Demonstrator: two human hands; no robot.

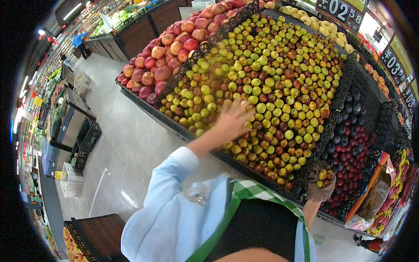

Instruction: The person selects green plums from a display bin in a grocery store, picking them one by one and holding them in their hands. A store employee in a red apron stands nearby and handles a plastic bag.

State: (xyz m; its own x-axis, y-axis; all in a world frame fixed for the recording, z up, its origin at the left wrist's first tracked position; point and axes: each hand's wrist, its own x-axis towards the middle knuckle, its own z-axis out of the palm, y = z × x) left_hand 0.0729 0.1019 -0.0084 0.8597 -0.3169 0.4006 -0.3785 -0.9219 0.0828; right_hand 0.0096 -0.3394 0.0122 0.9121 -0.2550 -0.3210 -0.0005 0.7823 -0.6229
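Green and brown jujubes fill a sloping display bin in front of me. My left hand, bare and slightly blurred, reaches over the lower left of the heap with its fingers apart; whether it touches the fruit I cannot tell. Nothing shows in its grasp. On my right hand is a grey-brown knit glove. Several brownish jujubes rest in that palm, the fingers curled around them. It is beside the lower right corner of the heap, near the black mesh divider.
Red apples lie left of the jujubes, behind another mesh divider. To the right are dark plums, small red fruit and an open carton. A black rail edges the stand. White crates stand on the floor.
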